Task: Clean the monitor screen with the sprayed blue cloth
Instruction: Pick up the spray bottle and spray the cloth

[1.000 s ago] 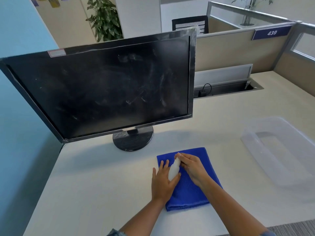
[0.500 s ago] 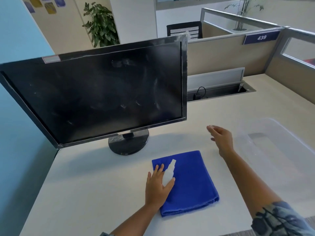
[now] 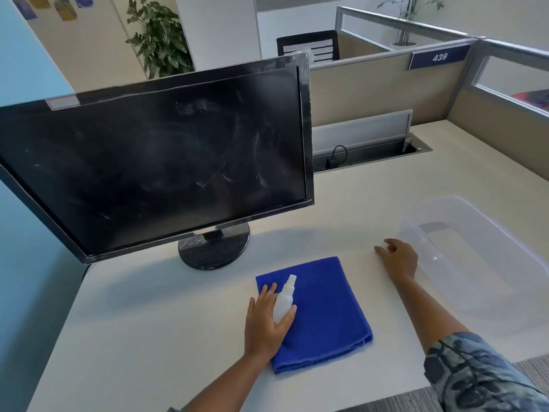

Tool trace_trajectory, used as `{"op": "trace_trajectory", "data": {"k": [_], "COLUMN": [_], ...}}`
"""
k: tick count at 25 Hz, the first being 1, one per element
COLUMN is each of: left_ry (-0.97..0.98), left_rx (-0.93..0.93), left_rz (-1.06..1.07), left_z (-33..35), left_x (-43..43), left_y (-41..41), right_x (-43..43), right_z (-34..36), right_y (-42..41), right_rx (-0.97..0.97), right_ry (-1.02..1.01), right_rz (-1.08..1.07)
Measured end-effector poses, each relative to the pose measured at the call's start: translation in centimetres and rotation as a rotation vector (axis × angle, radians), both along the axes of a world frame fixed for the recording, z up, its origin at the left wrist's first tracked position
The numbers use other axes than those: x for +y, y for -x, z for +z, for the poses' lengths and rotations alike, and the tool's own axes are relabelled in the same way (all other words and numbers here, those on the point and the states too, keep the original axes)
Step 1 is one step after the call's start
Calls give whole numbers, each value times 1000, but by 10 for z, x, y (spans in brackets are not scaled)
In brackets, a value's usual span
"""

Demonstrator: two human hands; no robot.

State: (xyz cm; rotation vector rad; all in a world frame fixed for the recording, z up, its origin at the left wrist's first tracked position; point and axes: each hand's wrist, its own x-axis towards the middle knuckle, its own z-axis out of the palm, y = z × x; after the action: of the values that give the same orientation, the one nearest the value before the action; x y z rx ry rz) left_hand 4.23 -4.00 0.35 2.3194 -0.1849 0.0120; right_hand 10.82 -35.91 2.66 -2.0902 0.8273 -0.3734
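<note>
The right hand (image 3: 398, 258) is no longer at the top of the spray bottle (image 3: 284, 298), where it was 1 second ago. It has been carried away to the right and is now lowered to the desk (image 3: 148, 322), just beside the near-left corner of the clear plastic bin (image 3: 505, 263). Its fingers are relaxed and loosely bent, and nothing is plainly seen in them.

The bottle is left to the left hand (image 3: 269, 318) alone. It is gripped between thumb and fingers, with its nozzle pointed away from the person, over the left part of the blue cloth (image 3: 323, 319).

The cloth is still laid folded and flat on the near side of the desk, in front of the monitor stand (image 3: 214, 248) and slightly to its right. It is touched only by the left hand's fingers.

The monitor screen (image 3: 154, 165) is still marked with smears and streaks, mostly towards its right half, so no wiping is judged to have been done. The step in hand is judged to be the spraying of the cloth; the cloth must then be lifted to the screen.
</note>
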Motion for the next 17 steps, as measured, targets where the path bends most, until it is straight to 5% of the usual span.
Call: {"op": "trace_trajectory", "data": {"k": [7, 9, 12, 17], "left_ry": [40, 57, 58, 34], "left_rx": [91, 144, 178, 99], "left_rz": [-1, -4, -37, -11], "left_z": [1, 4, 11, 17], "left_x": [-2, -2, -1, -5], "left_y": [-4, -7, -11, 3], "right_x": [53, 96, 160, 201], "right_z": [27, 32, 30, 24], "right_y": [20, 38, 66, 71], "right_rx": [-252, -318, -162, -93], "right_ry": [116, -45, -492, -851], "right_rz": [-14, 137, 418, 390]}}
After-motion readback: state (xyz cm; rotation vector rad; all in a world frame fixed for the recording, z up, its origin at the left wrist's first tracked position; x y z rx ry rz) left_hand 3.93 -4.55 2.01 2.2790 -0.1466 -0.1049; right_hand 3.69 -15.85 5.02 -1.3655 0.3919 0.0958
